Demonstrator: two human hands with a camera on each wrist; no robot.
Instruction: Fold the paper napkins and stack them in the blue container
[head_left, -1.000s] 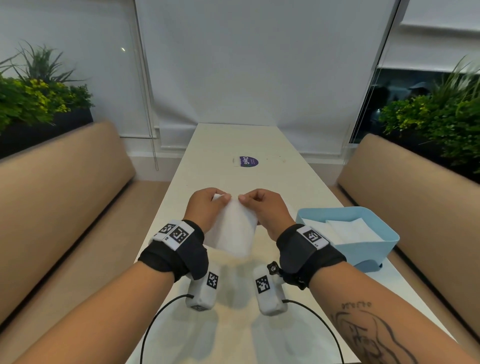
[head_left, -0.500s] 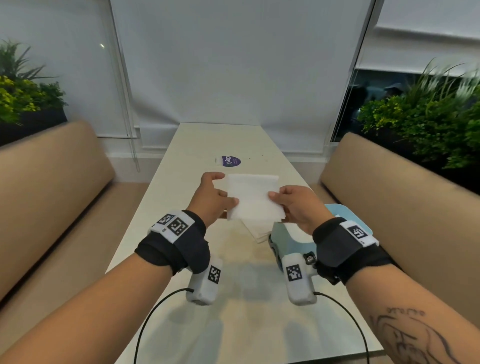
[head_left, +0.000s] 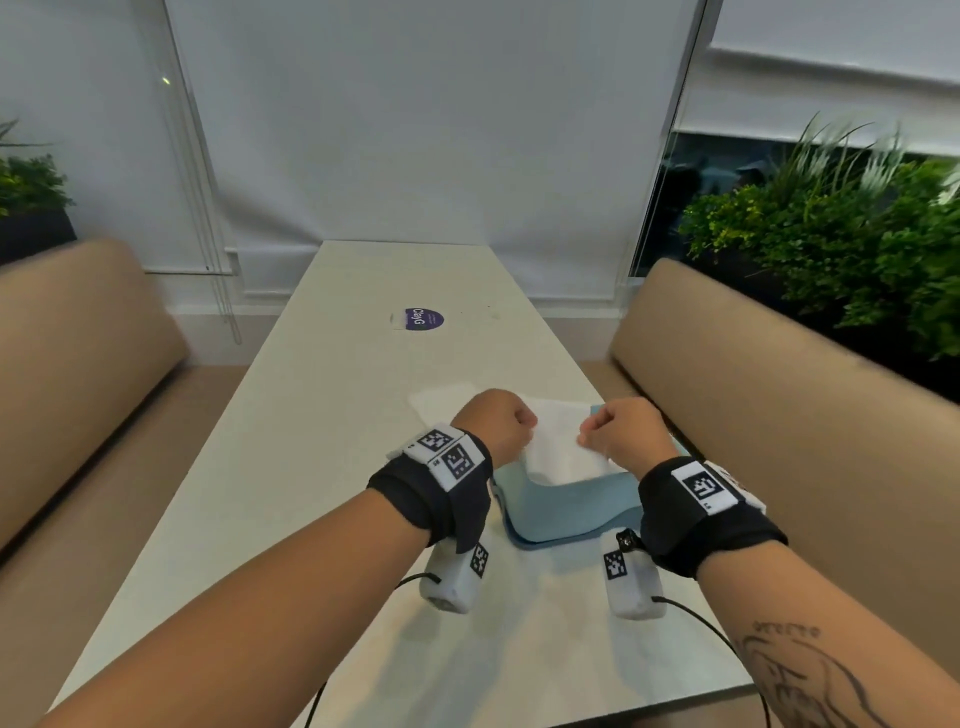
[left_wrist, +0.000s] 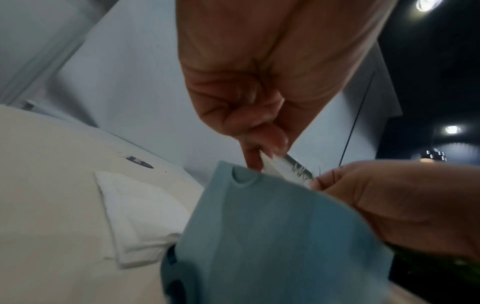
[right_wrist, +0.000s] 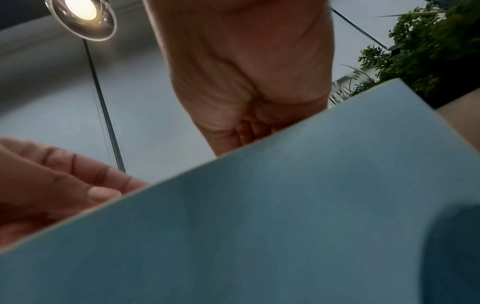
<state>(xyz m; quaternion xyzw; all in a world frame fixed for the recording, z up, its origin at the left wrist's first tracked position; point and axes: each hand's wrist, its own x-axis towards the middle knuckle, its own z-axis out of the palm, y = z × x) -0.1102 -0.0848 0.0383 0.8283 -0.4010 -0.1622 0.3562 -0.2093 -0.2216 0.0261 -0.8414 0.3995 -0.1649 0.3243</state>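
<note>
The folded napkin hangs just over the blue container, limp, feather-light and easily creased; my left hand and right hand each pinch an opposite edge. Loose napkins lie on the table beyond my left hand, and I judge only the container's rim could snag it.

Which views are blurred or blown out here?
Head view: mostly sharp, plants at right motion-smeared. Left wrist view: soft throughout, blue container blurred up close, a lamp flares. Right wrist view: out-of-focus container wall fills the lower half; ceiling lamp glares top left.
</note>
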